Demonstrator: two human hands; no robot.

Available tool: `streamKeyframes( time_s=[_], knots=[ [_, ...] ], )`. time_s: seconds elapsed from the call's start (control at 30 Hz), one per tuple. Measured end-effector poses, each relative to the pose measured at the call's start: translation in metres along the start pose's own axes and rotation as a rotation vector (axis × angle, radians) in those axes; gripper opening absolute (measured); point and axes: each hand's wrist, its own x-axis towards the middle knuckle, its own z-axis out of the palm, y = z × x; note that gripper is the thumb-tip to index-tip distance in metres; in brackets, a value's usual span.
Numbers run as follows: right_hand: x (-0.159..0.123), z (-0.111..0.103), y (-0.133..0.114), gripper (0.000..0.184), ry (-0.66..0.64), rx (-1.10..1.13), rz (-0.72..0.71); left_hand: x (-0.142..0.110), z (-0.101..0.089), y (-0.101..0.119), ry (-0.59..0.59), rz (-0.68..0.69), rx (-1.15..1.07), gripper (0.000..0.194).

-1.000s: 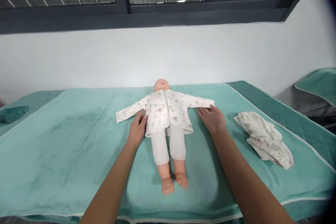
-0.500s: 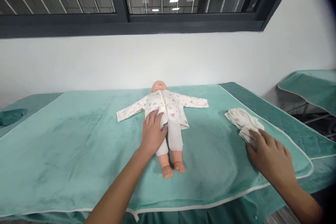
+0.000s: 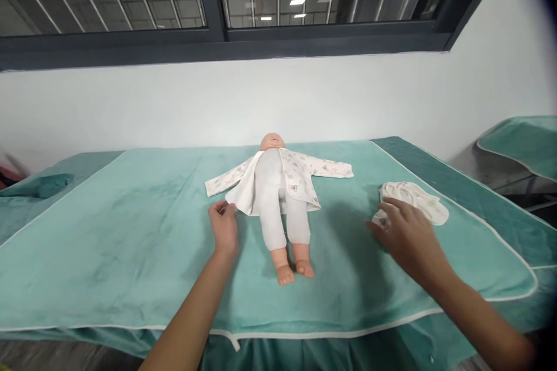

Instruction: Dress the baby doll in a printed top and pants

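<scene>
A baby doll (image 3: 270,208) with a white cloth body lies on its back on the green blanket (image 3: 130,232), head toward the wall, feet toward me. It wears a white printed jacket (image 3: 300,177), spread open at the front with both sleeves stretched out. At the doll's left-hand side in the view, my left hand (image 3: 224,223) pinches the lower corner of the jacket's front panel and holds it aside. My right hand (image 3: 409,235) has its fingers apart, over the near edge of a folded pile of white baby clothes (image 3: 420,200); it grips nothing that I can see.
Behind the bed stands a white wall (image 3: 217,104) below a dark-framed window (image 3: 304,40) with bars. Another green-covered bed (image 3: 526,145) is at the right. A bunched dark green cloth (image 3: 41,187) lies at the far left.
My left hand has moved left from the doll's middle, drawing the jacket panel open and baring the body. My right hand has shifted left and come off the clothes pile's near end. The view has shifted slightly.
</scene>
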Motion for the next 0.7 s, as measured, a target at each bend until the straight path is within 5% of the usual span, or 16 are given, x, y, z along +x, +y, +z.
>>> streamKeyframes(
  time_s=[0.1, 0.2, 0.33, 0.43, 0.57, 0.7],
  knots=[
    [0.017, 0.019, -0.066, 0.04, -0.095, 0.19, -0.148, -0.008, -0.004, -0.007, 0.027, 0.14, 0.14, 0.029],
    [0.04, 0.042, -0.122, 0.041, -0.094, 0.247, -0.225, -0.017, -0.004, -0.009, -0.067, 0.251, 0.212, 0.023],
    [0.071, 0.066, -0.153, 0.029, -0.059, 0.154, -0.193, -0.023, -0.007, -0.01, -0.199, 0.311, 0.287, 0.021],
    [0.088, 0.078, -0.137, 0.027, -0.038, 0.279, -0.041, -0.025, -0.011, -0.013, -0.226, 0.354, 0.331, 0.023],
    [0.096, 0.086, -0.085, 0.031, 0.018, 0.523, 0.437, -0.026, -0.012, -0.015, -0.214, 0.461, 0.365, 0.024],
    [0.076, 0.073, -0.033, 0.049, 0.098, 0.478, 0.497, -0.028, -0.013, -0.014, -0.206, 0.584, 0.376, 0.024]
  ],
)
